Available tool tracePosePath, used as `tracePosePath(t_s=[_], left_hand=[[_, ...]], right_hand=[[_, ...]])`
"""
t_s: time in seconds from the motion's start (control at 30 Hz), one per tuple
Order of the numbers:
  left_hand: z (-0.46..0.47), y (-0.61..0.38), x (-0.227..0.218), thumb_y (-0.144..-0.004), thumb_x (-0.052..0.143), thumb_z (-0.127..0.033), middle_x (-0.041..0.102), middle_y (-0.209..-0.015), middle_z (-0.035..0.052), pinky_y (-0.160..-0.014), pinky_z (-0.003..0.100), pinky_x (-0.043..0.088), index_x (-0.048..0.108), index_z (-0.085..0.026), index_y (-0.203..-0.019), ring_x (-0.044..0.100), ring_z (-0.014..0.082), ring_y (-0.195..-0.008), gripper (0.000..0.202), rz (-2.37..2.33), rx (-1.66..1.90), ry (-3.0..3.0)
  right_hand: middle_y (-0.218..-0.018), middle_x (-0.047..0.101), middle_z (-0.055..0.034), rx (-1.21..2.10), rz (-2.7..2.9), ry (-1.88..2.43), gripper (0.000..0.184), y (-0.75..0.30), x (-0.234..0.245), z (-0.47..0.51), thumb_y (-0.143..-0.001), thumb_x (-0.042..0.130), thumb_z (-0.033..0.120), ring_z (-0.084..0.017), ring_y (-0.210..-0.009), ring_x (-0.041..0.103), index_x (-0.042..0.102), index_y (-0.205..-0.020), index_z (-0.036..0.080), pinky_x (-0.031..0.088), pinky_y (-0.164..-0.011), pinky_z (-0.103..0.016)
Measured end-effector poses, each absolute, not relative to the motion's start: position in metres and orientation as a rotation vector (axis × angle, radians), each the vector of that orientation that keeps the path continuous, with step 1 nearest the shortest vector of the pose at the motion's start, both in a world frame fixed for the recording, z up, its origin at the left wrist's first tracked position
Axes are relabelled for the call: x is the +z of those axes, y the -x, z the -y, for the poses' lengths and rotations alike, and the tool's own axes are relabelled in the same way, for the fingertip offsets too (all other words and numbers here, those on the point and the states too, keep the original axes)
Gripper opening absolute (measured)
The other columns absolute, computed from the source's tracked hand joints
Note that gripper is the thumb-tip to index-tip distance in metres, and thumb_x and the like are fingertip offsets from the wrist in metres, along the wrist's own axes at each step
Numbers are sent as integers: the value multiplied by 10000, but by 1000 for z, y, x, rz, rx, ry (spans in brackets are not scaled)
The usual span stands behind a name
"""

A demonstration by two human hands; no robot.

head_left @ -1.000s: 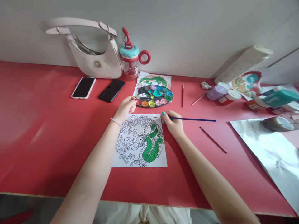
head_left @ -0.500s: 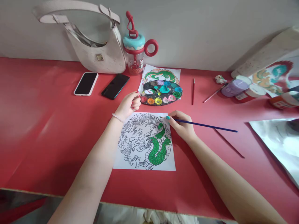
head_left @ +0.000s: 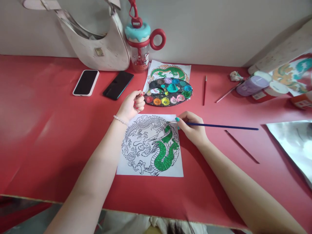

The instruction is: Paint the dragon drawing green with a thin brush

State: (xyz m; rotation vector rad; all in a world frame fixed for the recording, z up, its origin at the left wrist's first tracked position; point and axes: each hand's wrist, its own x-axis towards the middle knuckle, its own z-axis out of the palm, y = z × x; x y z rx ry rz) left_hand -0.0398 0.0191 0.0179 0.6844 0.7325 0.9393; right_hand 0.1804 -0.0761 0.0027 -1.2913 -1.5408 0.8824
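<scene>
My right hand point(head_left: 193, 128) grips a long blue paintbrush point(head_left: 226, 126) near its ferrule, with the bristles over the upper right part of a dragon line drawing point(head_left: 138, 143). Green paint covers part of the dragon's body on the right; the left side is unpainted. My left hand point(head_left: 133, 104), fingers curled, pinches the left edge of a black paint palette point(head_left: 159, 101). Several colours fill the palette's wells. Underneath it lies a sheet with another dragon painted green and orange point(head_left: 168, 70), partly hidden.
Two phones point(head_left: 86, 83) point(head_left: 118, 85), a pale handbag point(head_left: 104, 53) and a cup with a straw point(head_left: 138, 48) stand at the back left. Rightward lie a red paintbrush point(head_left: 204, 91), a thin dark brush point(head_left: 241, 146), paint jars point(head_left: 253, 85) and a shiny sheet point(head_left: 292, 139).
The blue brush has swung to a more level angle, its tip still near the drawing's upper right. My left hand stays at the palette's edge. The whole view has shifted slightly.
</scene>
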Motion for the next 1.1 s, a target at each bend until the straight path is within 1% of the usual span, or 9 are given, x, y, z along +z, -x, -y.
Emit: tracePosePath(t_s=[0.2, 0.43, 0.6, 0.8, 1.1], left_hand=[[-20, 40, 17, -828, 418, -206, 135, -443, -99, -347, 174, 132, 400, -173, -614, 157, 26, -337, 218, -698, 944, -652], [-19, 38, 19, -831, 414, -198, 145, -431, -101, -343, 168, 141, 402, -169, -599, 184, 20, -316, 234, -715, 948, -636], [-18, 38, 19, -838, 395, -185, 150, -431, -99, -342, 169, 133, 405, -165, -590, 192, 18, -313, 248, -705, 952, -626], [-18, 38, 20, -831, 420, -186, 157, -437, -100, -343, 165, 141, 403, -165, -596, 213, 12, -308, 237, -714, 956, -614], [-19, 38, 19, -834, 394, -190, 146, -432, -99, -343, 170, 130, 393, -168, -588, 183, 19, -318, 246, -708, 952, -636]], right_hand=[[-484, 459, 36, 943, 1525, 1260, 313, -181, 1, 76, -793, 562, 396, -74, -434, 403, 428, -593, 195, 304, -426, -223], [-500, 431, 40, 950, 1637, 1264, 306, -180, 1, 77, -795, 559, 376, -67, -445, 348, 426, -587, 194, 278, -437, -227], [-497, 422, 40, 940, 1662, 1274, 303, -180, 1, 76, -801, 545, 368, -70, -450, 344, 419, -586, 197, 275, -435, -230], [-500, 420, 45, 916, 1721, 1283, 266, -180, 1, 77, -801, 537, 307, -67, -451, 340, 410, -595, 196, 274, -442, -226], [-494, 407, 45, 887, 1714, 1281, 261, -179, 2, 78, -805, 525, 282, -69, -448, 333, 400, -592, 198, 270, -439, -225]])
